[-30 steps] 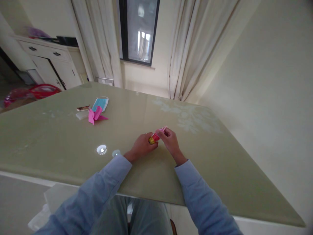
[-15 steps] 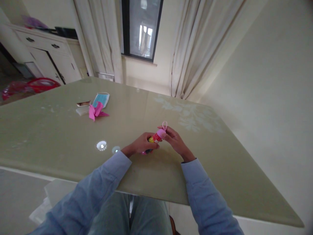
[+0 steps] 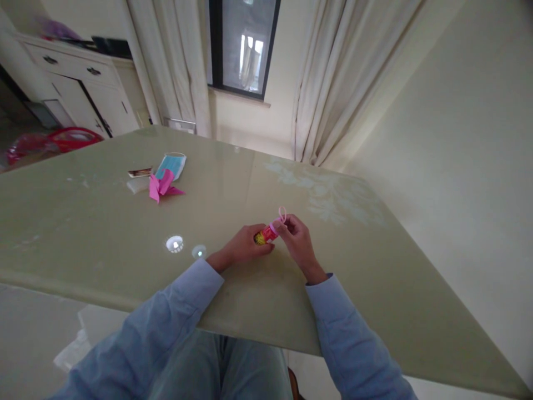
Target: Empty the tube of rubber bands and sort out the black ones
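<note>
A small bottle (image 3: 265, 235) with a red and yellow label is held tilted above the table, its top leaning up and to the right. My left hand (image 3: 245, 244) is closed around its body, hiding the lower end. At the top, the fingers of my right hand (image 3: 296, 238) pinch the pink cap (image 3: 275, 226) and cover much of it. A thin pink loop (image 3: 282, 213) sticks up from the cap beside my right fingertips.
On the pale green table (image 3: 233, 189) at the left lie a pink folded paper piece (image 3: 165, 185), a blue face mask (image 3: 171, 165), a small brown-and-white packet (image 3: 140, 173) and a whitish piece (image 3: 136, 186). Curtains, a window and a cabinet (image 3: 83, 83) stand behind.
My right hand has turned at the cap, its fingers now covering more of it. The bottle's dark lower end, visible before under my left hand, is now hidden. The view shifted slightly.
</note>
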Available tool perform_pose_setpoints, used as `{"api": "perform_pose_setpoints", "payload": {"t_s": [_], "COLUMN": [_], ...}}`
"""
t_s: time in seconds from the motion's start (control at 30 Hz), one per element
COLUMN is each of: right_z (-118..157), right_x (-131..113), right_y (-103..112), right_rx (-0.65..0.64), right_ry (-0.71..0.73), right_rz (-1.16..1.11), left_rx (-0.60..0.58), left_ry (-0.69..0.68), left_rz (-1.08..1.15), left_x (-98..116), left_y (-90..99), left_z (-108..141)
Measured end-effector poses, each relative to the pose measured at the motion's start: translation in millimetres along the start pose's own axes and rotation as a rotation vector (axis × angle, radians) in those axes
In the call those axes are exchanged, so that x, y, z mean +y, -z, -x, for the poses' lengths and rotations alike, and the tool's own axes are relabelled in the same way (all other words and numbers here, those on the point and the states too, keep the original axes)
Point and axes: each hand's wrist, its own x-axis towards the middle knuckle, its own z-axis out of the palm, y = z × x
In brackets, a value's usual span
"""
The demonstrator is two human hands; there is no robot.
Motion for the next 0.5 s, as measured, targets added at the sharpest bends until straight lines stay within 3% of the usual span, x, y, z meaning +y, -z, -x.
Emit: {"api": "perform_pose_setpoints", "payload": {"t_s": [0.13, 0.23, 0.33, 0.5], "right_z": [3.1, 4.4, 4.1, 1.4], "right_x": [-7.0, -6.0, -1.6, 2.1], "right_y": [5.9, 7.4, 4.4, 1.0], "right_rx": [-0.140, -0.211, -0.139, 0.021], "right_ry": [-0.013, -0.021, -0.051, -0.127], "right_rz": [-0.220, -0.441, -0.441, -0.177], "left_rx": [-0.003, 0.002, 0.007, -0.007], "left_ry": [0.061, 0.031, -0.012, -0.016], "left_rz": [0.069, 0.063, -0.014, -0.059], "left_x": [-1.0, -1.1, 0.1, 2.9], "left_y": [0.9, 0.5, -0.2, -1.5], "left_z": [0.3, 0.3, 0.2, -0.5]}}
